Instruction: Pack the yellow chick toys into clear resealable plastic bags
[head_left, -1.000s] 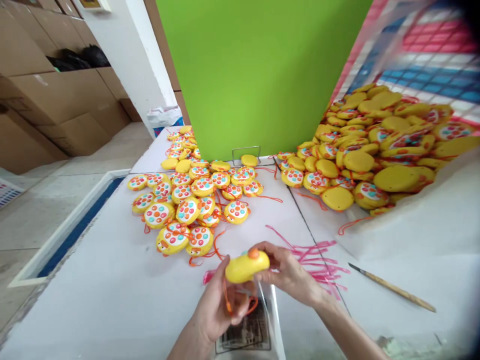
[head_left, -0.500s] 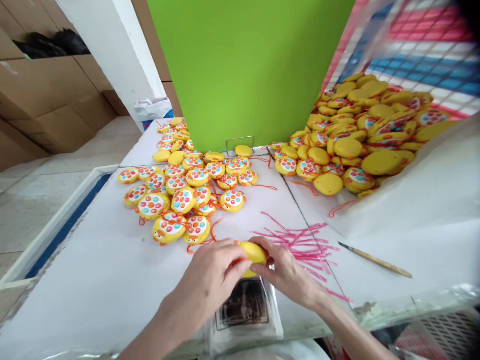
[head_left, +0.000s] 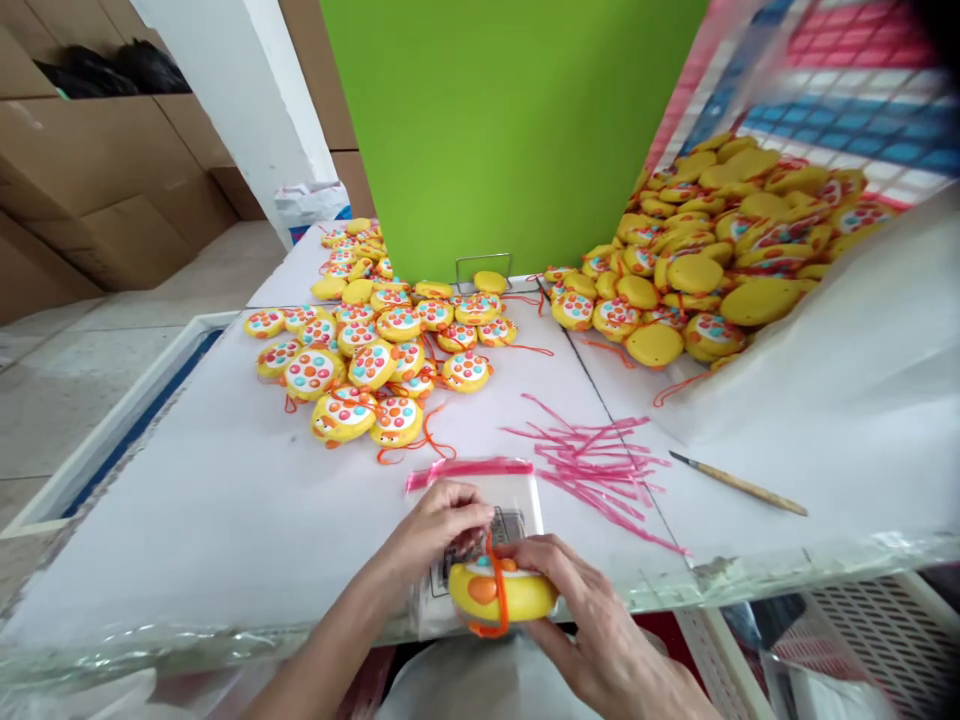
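Yellow and rounded, the toy [head_left: 529, 599] sits in the hands at the table's near edge, over the near part of a clear bag [head_left: 527, 490] with a pink strip along its far end. An orange cord [head_left: 501, 592] crosses the toy and rises on its far side. The right hand [head_left: 589, 615] is partly curled, gripping the toy's right end between the thumb below and the fingers above. The left hand [head_left: 442, 520] is nearly closed, its fingertips pinching the cord's upper end just above the toy.

To the left, a broad stretch of white table [head_left: 187, 520] gives the left hand room out to the left edge. To the right, pink strips [head_left: 592, 465] and a wooden-handled blade [head_left: 739, 483] lie near the right hand. Farther off, similar toys [head_left: 367, 365] spread on the left, a taller heap [head_left: 754, 230] rises at right, and a green panel [head_left: 510, 130] stands between, bounding the far side.
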